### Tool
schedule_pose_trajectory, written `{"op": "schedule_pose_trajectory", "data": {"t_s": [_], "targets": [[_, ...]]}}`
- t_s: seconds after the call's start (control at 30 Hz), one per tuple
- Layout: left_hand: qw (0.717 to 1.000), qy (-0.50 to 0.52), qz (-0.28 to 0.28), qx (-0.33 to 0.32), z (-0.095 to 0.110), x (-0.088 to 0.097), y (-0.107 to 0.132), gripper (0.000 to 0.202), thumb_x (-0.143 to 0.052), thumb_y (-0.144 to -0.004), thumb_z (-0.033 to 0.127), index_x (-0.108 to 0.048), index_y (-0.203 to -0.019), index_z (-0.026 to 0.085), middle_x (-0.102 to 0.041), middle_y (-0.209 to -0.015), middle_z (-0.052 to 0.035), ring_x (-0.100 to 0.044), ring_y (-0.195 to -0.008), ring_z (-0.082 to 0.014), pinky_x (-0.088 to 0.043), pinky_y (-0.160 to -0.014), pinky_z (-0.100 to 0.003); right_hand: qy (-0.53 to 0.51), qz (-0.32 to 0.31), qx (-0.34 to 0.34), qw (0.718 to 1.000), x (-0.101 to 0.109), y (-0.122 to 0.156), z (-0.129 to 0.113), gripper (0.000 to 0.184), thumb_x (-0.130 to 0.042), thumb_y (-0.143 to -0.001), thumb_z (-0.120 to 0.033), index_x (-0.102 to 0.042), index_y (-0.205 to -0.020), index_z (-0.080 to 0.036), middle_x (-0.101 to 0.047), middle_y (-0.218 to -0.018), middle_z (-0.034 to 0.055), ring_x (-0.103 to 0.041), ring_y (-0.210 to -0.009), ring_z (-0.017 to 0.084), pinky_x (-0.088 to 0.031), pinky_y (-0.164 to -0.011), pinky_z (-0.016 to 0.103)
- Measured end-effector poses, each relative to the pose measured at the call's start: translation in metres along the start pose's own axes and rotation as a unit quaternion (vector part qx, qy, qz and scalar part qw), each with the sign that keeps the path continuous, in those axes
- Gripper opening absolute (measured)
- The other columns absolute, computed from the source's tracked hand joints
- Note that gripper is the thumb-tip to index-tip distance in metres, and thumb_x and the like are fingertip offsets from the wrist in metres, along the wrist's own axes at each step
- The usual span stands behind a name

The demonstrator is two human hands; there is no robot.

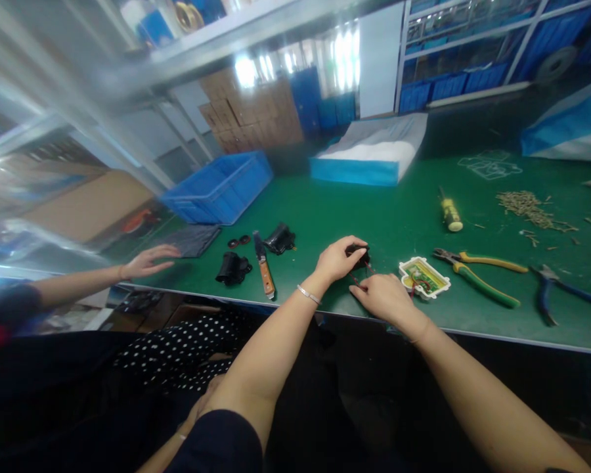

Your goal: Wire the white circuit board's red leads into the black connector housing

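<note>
My left hand (339, 257) is closed on a small black part (358, 255) just above the green bench. Close by on the right, my right hand (383, 293) pinches thin dark red wires (367, 268) that run from that part. Beside my right hand lies a white plastic housing (425, 278) with a green circuit board and red wires inside. To the left of my hands are two black parts (233, 268), a wooden-handled knife (264, 266) and small black rings (239, 241). The fingertips of my right hand are partly hidden.
Green-handled cutters (477, 272), blue-handled pliers (546, 295), a yellow screwdriver (450, 211) and a pile of screws (526, 207) lie to the right. A blue bin (221, 187) and a white-and-blue bag (359, 171) stand behind. A co-worker's hand (150, 261) reaches in at left.
</note>
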State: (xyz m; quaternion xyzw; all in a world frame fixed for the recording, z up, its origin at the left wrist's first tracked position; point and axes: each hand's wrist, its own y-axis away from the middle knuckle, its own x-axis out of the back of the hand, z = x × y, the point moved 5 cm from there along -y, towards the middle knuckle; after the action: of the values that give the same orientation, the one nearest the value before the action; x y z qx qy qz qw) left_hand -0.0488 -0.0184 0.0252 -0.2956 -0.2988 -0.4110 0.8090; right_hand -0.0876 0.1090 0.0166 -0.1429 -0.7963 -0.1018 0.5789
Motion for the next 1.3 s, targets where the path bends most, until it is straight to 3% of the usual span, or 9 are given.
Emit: {"op": "schedule_pose_trajectory", "data": {"t_s": [0.13,0.27,0.5,0.6,0.77,0.9,1.03,1.17,1.3], "targets": [[0.997,-0.050,0.063,-0.012,-0.001,-0.001,0.003,0.028,-0.060,-0.084,0.052,-0.067,-0.102,0.031,-0.069,-0.106,0.0085,-0.064,-0.094,-0.0124,-0.049,-0.085,-0.024,-0.007,0.048,0.020,0.999,-0.010,0.004,-0.008,0.052,-0.037,-0.097,-0.045,-0.068,-0.065,-0.020,-0.066,-0.069,0.0080,-0.059,-0.069,0.021,-0.027,-0.068,0.036],[0.992,-0.090,0.079,-0.045,-0.002,0.000,0.001,0.031,-0.058,-0.085,0.052,-0.067,-0.101,0.027,-0.069,-0.108,0.0068,-0.064,-0.097,-0.0124,-0.048,-0.085,-0.023,-0.075,0.097,0.079,0.989,-0.020,0.007,-0.005,0.054,-0.035,-0.100,-0.039,-0.059,-0.057,-0.018,-0.060,-0.061,0.0047,-0.053,-0.065,0.016,-0.027,-0.071,0.033],[0.988,-0.132,0.040,-0.065,0.003,0.005,-0.002,0.034,-0.055,-0.087,0.054,-0.067,-0.099,0.025,-0.069,-0.109,0.0037,-0.064,-0.096,-0.0128,-0.047,-0.083,-0.022,-0.234,0.112,0.128,0.957,-0.019,0.009,0.008,0.052,-0.037,-0.100,-0.037,-0.043,-0.053,-0.016,-0.043,-0.052,-0.0009,-0.041,-0.058,0.012,-0.027,-0.070,0.029],[0.988,-0.142,0.022,-0.064,0.004,0.005,-0.003,0.036,-0.052,-0.088,0.055,-0.066,-0.100,0.024,-0.068,-0.110,0.0029,-0.063,-0.099,-0.0129,-0.046,-0.083,-0.021,-0.286,0.101,0.136,0.943,-0.012,0.018,0.016,0.052,-0.039,-0.100,-0.037,-0.039,-0.053,-0.016,-0.039,-0.054,-0.0015,-0.039,-0.059,0.012,-0.028,-0.070,0.029],[0.990,-0.131,-0.009,-0.044,0.002,0.006,-0.008,0.032,-0.056,-0.086,0.053,-0.066,-0.099,0.025,-0.067,-0.113,0.0049,-0.063,-0.100,-0.0132,-0.046,-0.084,-0.021,-0.390,0.136,0.155,0.897,0.009,0.042,0.039,0.047,-0.039,-0.099,-0.036,-0.033,-0.056,-0.017,-0.035,-0.060,-0.0009,-0.039,-0.062,0.013,-0.030,-0.066,0.029],[0.991,-0.134,-0.014,-0.020,0.004,0.008,-0.007,0.032,-0.055,-0.086,0.055,-0.064,-0.100,0.027,-0.068,-0.110,0.0064,-0.063,-0.097,-0.0127,-0.045,-0.084,-0.021,-0.351,0.103,0.154,0.918,0.011,0.050,0.043,0.045,-0.041,-0.099,-0.036,-0.036,-0.058,-0.017,-0.041,-0.064,0.0002,-0.043,-0.068,0.014,-0.033,-0.070,0.030],[0.987,-0.160,0.012,0.000,0.008,0.007,-0.003,0.041,-0.055,-0.081,0.064,-0.064,-0.096,0.027,-0.069,-0.106,0.0055,-0.063,-0.096,-0.0145,-0.045,-0.078,-0.023,-0.288,0.130,0.144,0.938,0.008,0.047,0.037,0.041,-0.047,-0.097,-0.037,-0.045,-0.062,-0.016,-0.048,-0.068,0.0018,-0.046,-0.076,0.016,-0.036,-0.075,0.031],[0.979,-0.194,0.053,0.034,0.008,0.003,-0.003,0.043,-0.050,-0.082,0.068,-0.066,-0.091,0.028,-0.070,-0.098,0.0045,-0.064,-0.090,-0.0153,-0.043,-0.071,-0.025,-0.224,0.188,0.083,0.953,0.002,0.039,0.033,0.032,-0.051,-0.095,-0.038,-0.060,-0.074,-0.015,-0.054,-0.098,0.0092,-0.048,-0.099,0.021,-0.039,-0.091,0.036],[0.967,-0.236,0.078,0.051,0.009,0.008,-0.009,0.044,-0.049,-0.083,0.067,-0.066,-0.092,0.028,-0.069,-0.098,0.0030,-0.063,-0.087,-0.0164,-0.042,-0.066,-0.026,-0.204,0.227,0.016,0.952,-0.005,0.028,0.036,0.024,-0.051,-0.093,-0.035,-0.066,-0.089,-0.017,-0.036,-0.135,0.0132,-0.044,-0.118,0.025,-0.034,-0.105,0.040]]}}
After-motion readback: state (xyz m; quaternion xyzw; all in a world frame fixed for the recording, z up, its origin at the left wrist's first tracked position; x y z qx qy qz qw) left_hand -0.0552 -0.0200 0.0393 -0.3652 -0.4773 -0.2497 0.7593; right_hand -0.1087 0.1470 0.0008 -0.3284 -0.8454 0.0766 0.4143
